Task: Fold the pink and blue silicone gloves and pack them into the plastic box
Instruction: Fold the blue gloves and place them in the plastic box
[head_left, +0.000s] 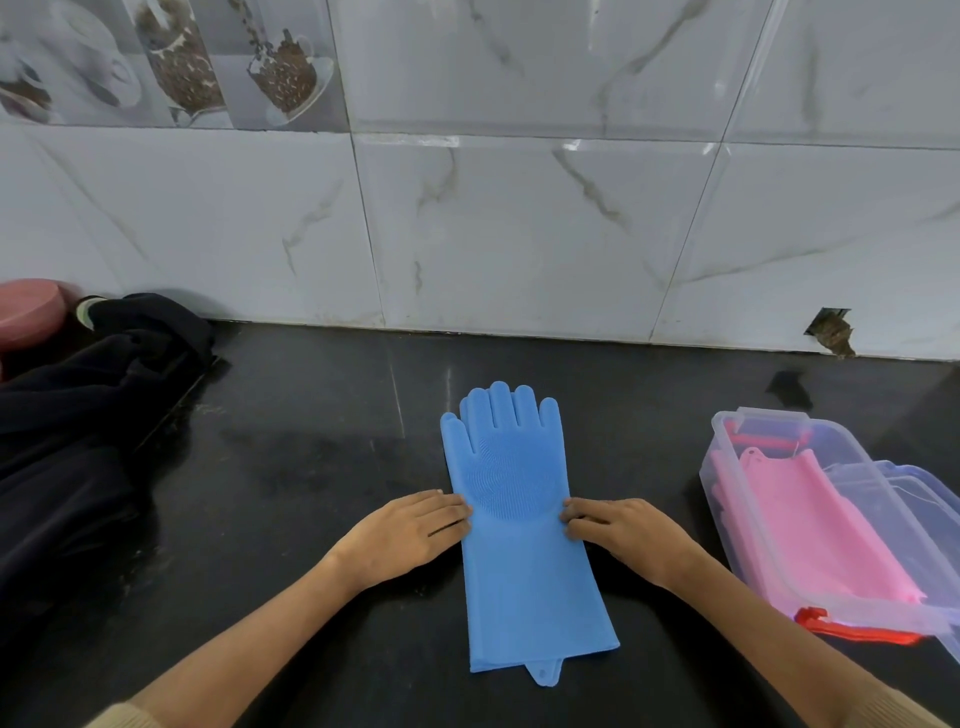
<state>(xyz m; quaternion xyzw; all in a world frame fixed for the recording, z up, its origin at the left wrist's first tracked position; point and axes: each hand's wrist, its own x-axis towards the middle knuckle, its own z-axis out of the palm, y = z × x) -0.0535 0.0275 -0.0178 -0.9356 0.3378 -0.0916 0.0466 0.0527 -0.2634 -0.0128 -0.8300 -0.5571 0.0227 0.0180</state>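
Note:
A blue silicone glove (519, 519) lies flat on the black counter, fingers pointing at the wall, cuff toward me. My left hand (410, 535) rests palm down with its fingertips on the glove's left edge at mid-length. My right hand (618, 527) mirrors it on the right edge, fingers curled onto the silicone. To the right stands the clear plastic box (727, 499) with red latches; pink silicone glove material (810, 525) lies folded inside it. The box's clear lid (904, 499) leans across its right side.
A dark cloth heap (88, 415) covers the counter's left part, with a pink round object (26, 312) behind it. A marble-patterned tiled wall (519, 223) closes the back, chipped at the lower right.

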